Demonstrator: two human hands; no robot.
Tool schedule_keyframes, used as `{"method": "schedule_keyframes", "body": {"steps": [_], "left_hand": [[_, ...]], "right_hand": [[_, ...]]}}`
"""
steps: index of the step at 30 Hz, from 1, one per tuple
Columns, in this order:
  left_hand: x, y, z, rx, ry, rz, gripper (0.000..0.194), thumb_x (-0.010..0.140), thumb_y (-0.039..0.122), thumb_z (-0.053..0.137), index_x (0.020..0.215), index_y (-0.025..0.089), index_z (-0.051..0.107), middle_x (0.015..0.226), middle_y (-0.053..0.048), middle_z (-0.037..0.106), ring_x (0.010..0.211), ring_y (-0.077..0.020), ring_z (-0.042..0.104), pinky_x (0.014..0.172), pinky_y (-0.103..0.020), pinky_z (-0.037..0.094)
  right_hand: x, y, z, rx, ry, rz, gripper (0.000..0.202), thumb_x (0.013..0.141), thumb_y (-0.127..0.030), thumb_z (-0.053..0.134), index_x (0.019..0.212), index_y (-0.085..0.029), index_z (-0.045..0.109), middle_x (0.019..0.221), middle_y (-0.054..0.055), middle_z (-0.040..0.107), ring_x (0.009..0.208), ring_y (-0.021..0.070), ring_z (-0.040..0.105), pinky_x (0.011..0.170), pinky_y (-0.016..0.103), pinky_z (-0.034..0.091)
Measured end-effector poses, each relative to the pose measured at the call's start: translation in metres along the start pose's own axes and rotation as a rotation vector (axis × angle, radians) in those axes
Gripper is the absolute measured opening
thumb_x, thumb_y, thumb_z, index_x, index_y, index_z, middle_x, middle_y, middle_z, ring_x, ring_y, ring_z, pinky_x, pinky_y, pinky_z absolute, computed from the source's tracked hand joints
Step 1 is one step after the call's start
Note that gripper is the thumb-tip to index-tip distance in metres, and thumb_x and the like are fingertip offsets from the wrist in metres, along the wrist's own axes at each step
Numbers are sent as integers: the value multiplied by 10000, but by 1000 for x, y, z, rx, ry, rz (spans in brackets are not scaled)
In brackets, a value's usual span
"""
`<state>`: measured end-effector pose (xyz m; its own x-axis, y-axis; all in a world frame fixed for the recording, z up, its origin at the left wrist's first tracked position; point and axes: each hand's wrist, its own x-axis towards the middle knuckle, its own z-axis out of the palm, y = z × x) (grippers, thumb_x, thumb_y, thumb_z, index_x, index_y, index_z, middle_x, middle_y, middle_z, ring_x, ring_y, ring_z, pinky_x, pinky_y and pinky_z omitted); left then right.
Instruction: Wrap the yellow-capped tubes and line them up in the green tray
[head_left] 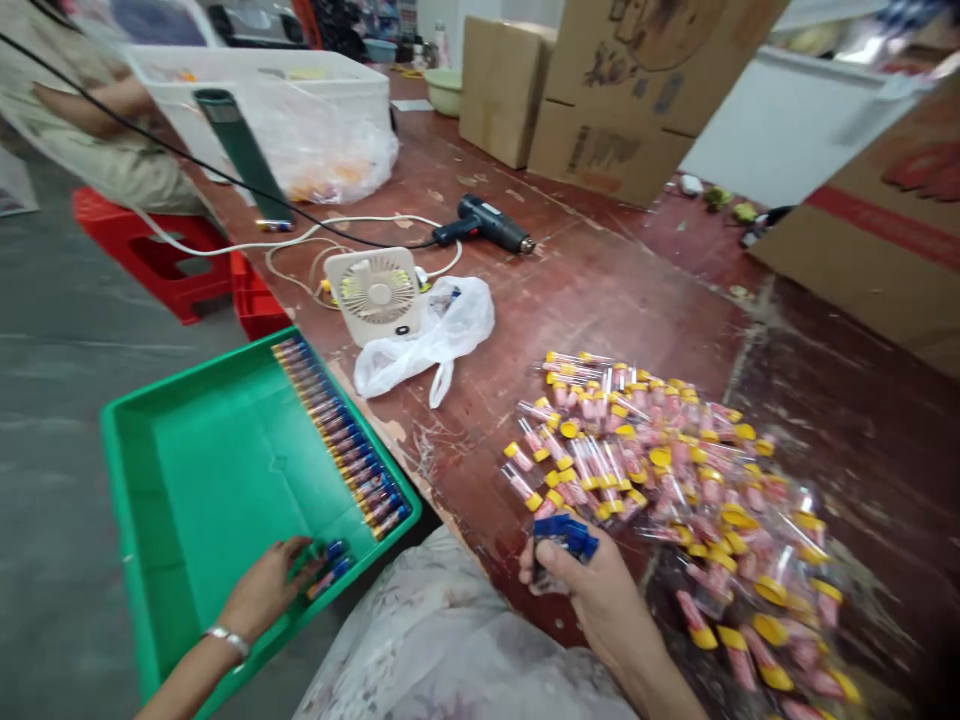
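My left hand [271, 582] is inside the green tray [217, 470], its bent fingers at a few small blue-ended tubes [331, 572] near the front wall. Its fingertips are partly blurred against the tubes. Along the tray's right side lies a tight row of similar tubes [341, 435], with orange-gold left ends and blue right ends. Over the table edge, my right hand [577, 570] is closed round a bundle of small blue-and-clear wrappers [564, 540]. Just beyond it spreads a heap of clear tubes [667, 450] with yellow caps and pink contents.
On the reddish table [517, 310] stand a white fan [377, 292], a white plastic bag [435, 335] and a black heat gun [491, 222] with its cable. Cardboard boxes [607, 130] and a white bin [247, 100] are behind. A person sits at left by a red stool [142, 250].
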<state>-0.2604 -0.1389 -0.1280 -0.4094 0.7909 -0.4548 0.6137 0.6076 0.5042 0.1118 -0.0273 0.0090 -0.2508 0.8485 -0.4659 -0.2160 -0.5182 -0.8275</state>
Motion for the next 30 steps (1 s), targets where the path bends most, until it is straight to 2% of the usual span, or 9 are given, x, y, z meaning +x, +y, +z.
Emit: {"method": "schedule_keyframes", "body": {"steps": [2, 5, 9, 11, 13, 16, 20, 26, 30], "left_hand": [[0, 24, -9, -21, 72, 65, 431, 717, 515, 591, 944, 158, 673, 951, -144, 739, 869, -344, 682, 723, -388, 508], [-17, 90, -19, -194, 90, 214, 378, 776, 500, 590, 978, 193, 677, 960, -89, 745, 847, -285, 681, 767, -355, 511], [-56, 197, -11, -449, -200, 422, 214, 837, 401, 611, 881, 209, 695, 885, -44, 733, 814, -220, 656, 732, -284, 501], [-71, 236, 4, -529, -339, 475, 171, 841, 354, 626, 857, 196, 690, 816, -35, 706, 763, -192, 626, 700, -266, 483], [-79, 261, 20, -632, -441, 490, 154, 815, 331, 669, 853, 182, 673, 777, -23, 672, 724, -168, 592, 677, -255, 468], [-85, 281, 41, -780, -535, 462, 213, 746, 318, 751, 855, 169, 645, 735, 2, 627, 665, -138, 543, 622, -232, 442], [-84, 294, 54, -862, -533, 407, 198, 708, 281, 777, 715, 162, 618, 629, 29, 582, 590, -120, 509, 564, -216, 410], [-78, 298, 50, -866, -579, 361, 177, 750, 321, 729, 665, 182, 659, 602, -3, 659, 565, -155, 583, 561, -238, 451], [-79, 290, 45, -731, -597, 402, 162, 786, 315, 701, 689, 187, 684, 574, 10, 620, 535, -144, 549, 523, -227, 418]], "right_hand": [[2, 3, -3, 20, 26, -49, 287, 673, -363, 832, 789, -175, 649, 635, -8, 625, 568, 143, 549, 532, 257, 469], [3, 8, -8, 56, 91, -92, 291, 658, -338, 849, 804, -188, 648, 666, -35, 595, 608, 126, 517, 566, 238, 453], [0, 10, -9, 131, 133, -35, 388, 645, -385, 853, 930, -179, 690, 864, 43, 707, 775, 188, 595, 721, 309, 471], [-3, 8, -9, 150, 134, -27, 364, 645, -386, 852, 900, -176, 699, 864, 48, 716, 787, 194, 599, 739, 318, 463], [-5, 6, -10, 174, 147, -48, 326, 628, -364, 864, 836, -179, 695, 793, 23, 702, 746, 182, 590, 735, 315, 456], [-7, 4, -13, 225, 165, -78, 333, 607, -349, 874, 820, -180, 682, 765, 10, 680, 732, 184, 584, 748, 331, 456], [-8, 2, -15, 269, 214, -99, 349, 618, -365, 864, 850, -194, 667, 765, -2, 652, 731, 178, 565, 721, 318, 461], [-9, 2, -22, 228, 130, -161, 247, 719, -362, 796, 810, -206, 628, 642, -37, 556, 564, 129, 449, 545, 262, 399], [-10, 8, -31, 167, 148, -110, 281, 679, -360, 825, 767, -189, 620, 600, -53, 495, 515, 100, 351, 463, 227, 291]]}}
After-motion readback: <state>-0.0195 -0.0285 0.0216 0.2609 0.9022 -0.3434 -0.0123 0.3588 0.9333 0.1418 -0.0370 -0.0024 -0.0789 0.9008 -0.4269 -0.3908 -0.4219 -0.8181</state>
